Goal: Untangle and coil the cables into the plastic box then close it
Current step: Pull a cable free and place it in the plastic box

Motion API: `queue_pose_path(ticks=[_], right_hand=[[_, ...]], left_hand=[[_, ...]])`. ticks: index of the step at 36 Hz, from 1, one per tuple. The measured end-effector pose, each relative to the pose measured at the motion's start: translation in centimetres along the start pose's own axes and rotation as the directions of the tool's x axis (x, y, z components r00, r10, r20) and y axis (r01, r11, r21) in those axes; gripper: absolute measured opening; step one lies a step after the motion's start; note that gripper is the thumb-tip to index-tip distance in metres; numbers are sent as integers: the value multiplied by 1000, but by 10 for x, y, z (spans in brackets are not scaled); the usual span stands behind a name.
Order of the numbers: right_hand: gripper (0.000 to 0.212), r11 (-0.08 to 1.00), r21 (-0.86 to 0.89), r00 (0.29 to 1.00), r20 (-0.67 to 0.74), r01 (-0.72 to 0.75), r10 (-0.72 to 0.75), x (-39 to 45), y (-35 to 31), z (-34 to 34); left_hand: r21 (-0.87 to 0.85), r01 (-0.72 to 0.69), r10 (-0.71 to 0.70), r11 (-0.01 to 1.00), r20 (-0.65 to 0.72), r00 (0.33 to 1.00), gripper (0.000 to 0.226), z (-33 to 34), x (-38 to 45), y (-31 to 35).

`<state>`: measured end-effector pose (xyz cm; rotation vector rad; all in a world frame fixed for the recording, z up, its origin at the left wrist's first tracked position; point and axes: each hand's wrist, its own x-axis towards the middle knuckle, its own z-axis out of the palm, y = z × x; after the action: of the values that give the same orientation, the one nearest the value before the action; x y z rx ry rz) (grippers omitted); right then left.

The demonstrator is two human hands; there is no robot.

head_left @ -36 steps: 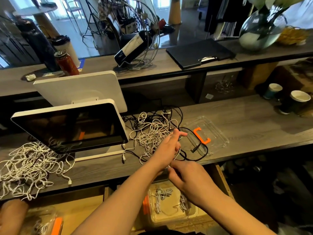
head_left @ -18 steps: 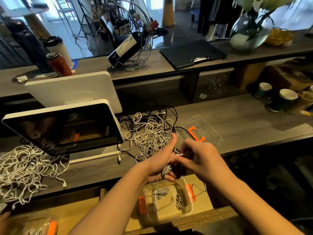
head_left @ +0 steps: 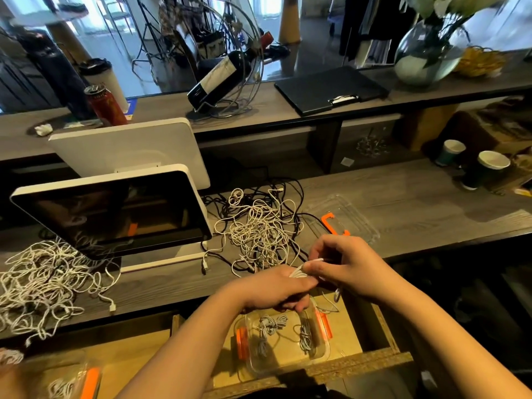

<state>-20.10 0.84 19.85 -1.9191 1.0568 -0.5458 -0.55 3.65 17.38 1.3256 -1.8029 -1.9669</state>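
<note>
**Low and centre of the frame: a white cable being coiled above the open box**

Just below the middle of the frame, both hands are working one white cable (head_left: 299, 272). The left hand (head_left: 276, 289) is curling its fingers round a small bundle of loops, and the right hand (head_left: 349, 269) is pinching the free strand between thumb and fingertips, feeding it toward the bundle. Directly beneath them, in an open drawer, the plastic box (head_left: 324, 355) with orange clips is sitting lidless, already holding two coiled cables. Its clear lid (head_left: 359, 223) is lying on the counter, right of centre. The tangled pile (head_left: 259, 231) of white and black cables is resting on the counter just above the hands, and a second heap (head_left: 43, 280) is spreading along the left edge.

The trailing end seems to be hanging close to the pile, so a brisk pull is likely to snag another strand and drag the knot along. Loops held this loosely are also liable to spring open on release and spill over the box rim, blocking the lid.
</note>
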Motion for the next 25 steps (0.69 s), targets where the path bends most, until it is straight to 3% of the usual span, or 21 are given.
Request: queue_pose_path(ticks=[5,9,13,15,19,25], right_hand=[[42,999,49,998,-57,-14,17,-3,4,-4],[50,992,115,994,-88,-55,66,-4,9,-4],[42,974,209,988,-105,-86,110,-5,14,2],[32,968,232,988,-100,-95,121,-5,16,8],[33,972,208,980,-140,-108,139,-7,23,16],[31,978,173,981,-130,-118,142,-9,23,29]], left_hand=[[-76,-52,52,996,-5,999,56,6,0,1],[-173,-94,89,981,-36,995,47,7,1,0],[-327,-176,102,929,-230,968,26,6,2,3],[-347,-233,127,908,-302,945,31,5,1,3],[-533,-313,95,786,-397,913,40,0,-3,7],[-606,-369,50,705,-476,878,45,2,4,7]])
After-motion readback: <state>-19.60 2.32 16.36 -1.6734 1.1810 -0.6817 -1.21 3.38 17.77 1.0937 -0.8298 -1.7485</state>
